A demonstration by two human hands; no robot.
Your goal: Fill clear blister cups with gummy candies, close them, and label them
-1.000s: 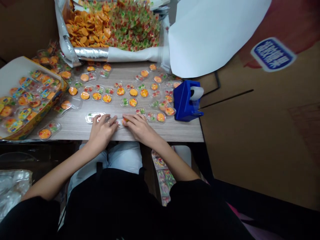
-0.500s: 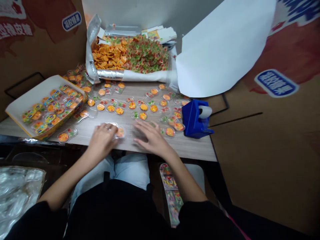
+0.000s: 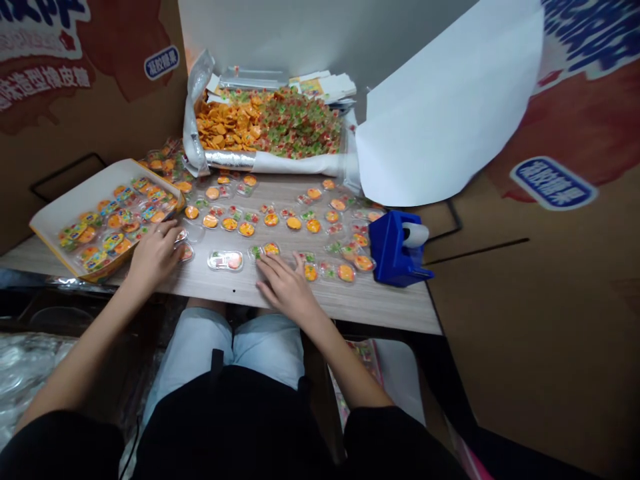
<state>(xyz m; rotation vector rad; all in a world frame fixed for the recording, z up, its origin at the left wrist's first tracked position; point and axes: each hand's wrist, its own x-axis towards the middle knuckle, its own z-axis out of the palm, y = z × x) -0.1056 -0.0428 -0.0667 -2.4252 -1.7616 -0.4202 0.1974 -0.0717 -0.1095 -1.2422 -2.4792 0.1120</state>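
Close to the yellow-edged carton (image 3: 45,220), my left hand (image 3: 156,253) has its fingers closed at the near end of a clear candy pack (image 3: 186,252). The fingers partly cover that pack. My right hand (image 3: 290,287) lies low over the table with thumb and fingers apart. Its fingertips touch or nearly touch another candy pack (image 3: 271,249) with an orange disc and green pieces. Between the hands, a clear oblong tray (image 3: 225,261) lies flat, holding green pieces and an orange disc.
Several more candy packs (image 3: 246,229) lie in rows across the table (image 3: 210,293). Behind them a foil-lined box (image 3: 300,159) holds loose orange discs (image 3: 227,127) and green-red gummies (image 3: 303,123). A blue tape dispenser (image 3: 395,250) stands right. Cardboard cartons (image 3: 525,320) flank the table.
My left hand has moved left from the table's middle to a pack beside the carton. The oblong tray now lies uncovered. My right hand stays near the middle, and the view has shifted slightly.
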